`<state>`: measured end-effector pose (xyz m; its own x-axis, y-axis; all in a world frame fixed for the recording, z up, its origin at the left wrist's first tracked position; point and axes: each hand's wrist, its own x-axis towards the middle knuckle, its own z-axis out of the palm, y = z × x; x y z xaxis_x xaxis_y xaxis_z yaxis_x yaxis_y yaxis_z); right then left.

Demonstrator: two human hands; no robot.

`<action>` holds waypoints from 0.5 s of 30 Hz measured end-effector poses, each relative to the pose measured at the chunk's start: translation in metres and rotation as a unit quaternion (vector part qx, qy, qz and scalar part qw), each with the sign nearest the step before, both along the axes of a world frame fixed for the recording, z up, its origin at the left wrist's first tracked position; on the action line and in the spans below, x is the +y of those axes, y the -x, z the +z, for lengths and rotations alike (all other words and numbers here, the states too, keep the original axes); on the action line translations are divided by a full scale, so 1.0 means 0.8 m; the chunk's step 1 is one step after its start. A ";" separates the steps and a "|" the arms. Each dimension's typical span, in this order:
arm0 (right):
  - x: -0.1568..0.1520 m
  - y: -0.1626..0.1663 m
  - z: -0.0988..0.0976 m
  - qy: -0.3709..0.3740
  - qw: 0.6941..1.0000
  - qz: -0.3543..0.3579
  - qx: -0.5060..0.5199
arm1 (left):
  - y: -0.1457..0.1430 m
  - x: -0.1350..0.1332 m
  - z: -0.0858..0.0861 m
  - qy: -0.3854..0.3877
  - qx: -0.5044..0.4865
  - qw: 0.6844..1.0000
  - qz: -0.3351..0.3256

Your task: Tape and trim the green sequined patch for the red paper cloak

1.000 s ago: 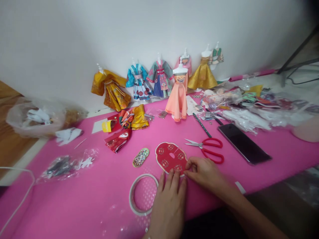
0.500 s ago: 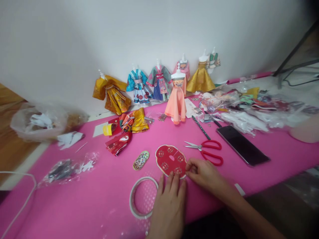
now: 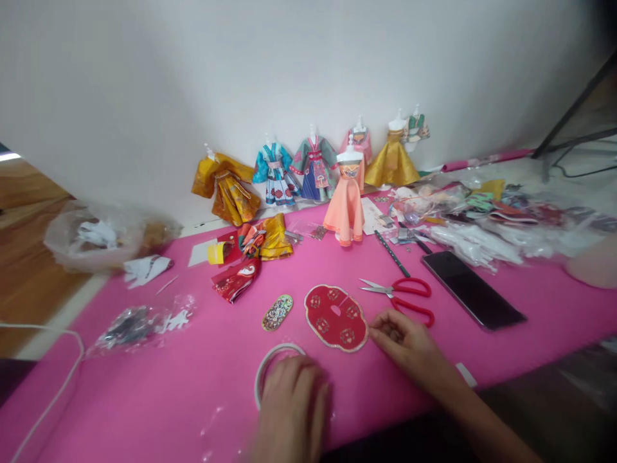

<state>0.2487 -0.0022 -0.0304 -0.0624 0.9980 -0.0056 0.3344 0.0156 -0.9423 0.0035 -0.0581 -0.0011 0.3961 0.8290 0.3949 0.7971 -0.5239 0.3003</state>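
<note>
A red scalloped fabric piece (image 3: 324, 334) with gold motifs, a pale glittery edging and a slit to a small hole lies flat on the pink tabletop. At its right edge, the thumb and forefinger of my right hand (image 3: 402, 341) are pinched together. My left hand (image 3: 292, 399), a little blurred, is over a white roll of tape (image 3: 263, 373), its fingers bent and covering much of the ring. Whether they grip the roll I cannot tell. An oval sequined patch (image 3: 277, 313) lies left of the red piece. Red-handled scissors (image 3: 412, 287) lie partly open beyond my right hand.
Dressed miniature mannequins (image 3: 344, 206) stand along the wall. Folded red fabric (image 3: 236, 281) lies left of centre. To the right are a phone (image 3: 475, 289), a dark pen (image 3: 391, 253) and bagged materials (image 3: 477, 241). A plastic bag (image 3: 91, 238) and white cable (image 3: 67, 379) are at left.
My left hand has lifted off the red fabric piece and moved left and nearer me, over the tape roll. My right hand stays by the piece's right edge. The view has shifted slightly.
</note>
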 end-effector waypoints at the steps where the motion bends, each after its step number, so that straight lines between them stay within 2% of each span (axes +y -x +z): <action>1: -0.005 -0.002 0.000 0.000 1.000 -0.006 0.003 | 0.010 -0.004 -0.001 -0.001 -0.006 1.000 0.022; 4: -0.018 -0.006 0.000 0.000 1.000 -0.015 0.008 | 0.028 -0.017 -0.008 0.010 -0.001 0.998 0.058; 9: -0.030 -0.001 0.008 0.003 1.000 -0.003 0.003 | 0.025 -0.024 -0.011 0.043 0.015 0.997 0.066; 12: -0.038 0.007 0.017 0.010 1.000 0.021 -0.019 | 0.022 -0.025 -0.003 0.088 -0.059 0.991 0.084; 15: -0.050 0.016 0.029 0.013 0.999 0.042 -0.009 | 0.019 -0.031 0.009 0.165 -0.200 0.958 0.124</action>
<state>0.2362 -0.0418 -0.0071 -0.1461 0.9887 -0.0330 0.3502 0.0205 -0.9364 -0.0120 -0.0826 0.0059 0.0423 0.9838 0.1740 0.6710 -0.1570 0.7246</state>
